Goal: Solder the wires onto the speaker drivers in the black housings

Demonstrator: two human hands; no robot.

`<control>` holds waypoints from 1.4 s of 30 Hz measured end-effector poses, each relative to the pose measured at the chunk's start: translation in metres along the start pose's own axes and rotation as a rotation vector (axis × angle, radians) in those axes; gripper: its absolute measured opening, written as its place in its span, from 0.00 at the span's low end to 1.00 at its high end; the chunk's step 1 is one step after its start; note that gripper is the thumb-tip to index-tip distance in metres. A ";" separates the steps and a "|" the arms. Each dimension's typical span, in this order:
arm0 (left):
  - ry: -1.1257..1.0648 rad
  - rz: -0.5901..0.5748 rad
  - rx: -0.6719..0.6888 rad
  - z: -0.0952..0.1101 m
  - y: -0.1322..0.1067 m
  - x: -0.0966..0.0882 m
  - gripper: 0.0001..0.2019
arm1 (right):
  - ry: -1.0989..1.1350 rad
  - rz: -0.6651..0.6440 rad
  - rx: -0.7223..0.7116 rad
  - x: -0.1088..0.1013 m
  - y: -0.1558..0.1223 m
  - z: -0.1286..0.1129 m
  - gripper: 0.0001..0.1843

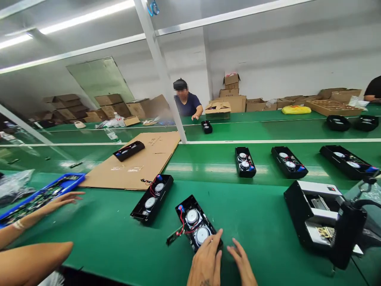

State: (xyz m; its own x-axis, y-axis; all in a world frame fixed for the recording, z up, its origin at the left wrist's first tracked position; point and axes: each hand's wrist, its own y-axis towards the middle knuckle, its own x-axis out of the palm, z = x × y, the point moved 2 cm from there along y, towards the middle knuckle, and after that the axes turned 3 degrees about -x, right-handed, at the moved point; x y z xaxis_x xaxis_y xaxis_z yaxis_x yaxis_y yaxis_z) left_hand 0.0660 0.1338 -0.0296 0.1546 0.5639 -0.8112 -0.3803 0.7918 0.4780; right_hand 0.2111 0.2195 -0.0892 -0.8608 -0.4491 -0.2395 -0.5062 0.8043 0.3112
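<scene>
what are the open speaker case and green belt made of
The open speaker housing looks like black moulded plastic: smooth, faintly glossy, with crisp edges, though paint can't be ruled out. The conveyor belt seems to be green PVC, going by its smooth sheen reflecting the lights.

From here I read matt black plastic on the speaker housing [184,208], silvery metal on the speaker dome [192,217], smooth matt green rubbery covering on the workbench [98,238], rough brown corrugated cardboard [154,159], glossy blue plastic on the parts tray [68,179]
</scene>
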 end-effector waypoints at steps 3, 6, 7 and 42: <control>-0.074 -0.024 -0.008 0.003 0.010 -0.010 0.26 | -0.162 0.055 -0.112 0.042 -0.002 -0.016 0.24; -0.123 0.051 -0.007 -0.005 0.020 -0.045 0.19 | -0.316 0.063 -0.209 0.064 0.005 -0.033 0.35; -0.136 0.087 0.003 -0.008 0.022 -0.058 0.17 | -0.341 0.041 -0.248 0.065 0.010 -0.037 0.38; -0.429 -0.241 0.393 0.035 0.045 -0.001 0.17 | -0.177 0.118 -0.132 -0.124 0.050 -0.083 0.07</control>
State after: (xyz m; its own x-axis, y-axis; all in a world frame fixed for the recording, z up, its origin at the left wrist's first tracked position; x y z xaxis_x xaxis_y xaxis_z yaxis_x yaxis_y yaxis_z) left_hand 0.0809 0.1769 0.0043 0.5775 0.3385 -0.7429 0.0613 0.8894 0.4529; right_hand 0.2881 0.2830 0.0325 -0.8977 -0.2706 -0.3479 -0.4151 0.7844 0.4610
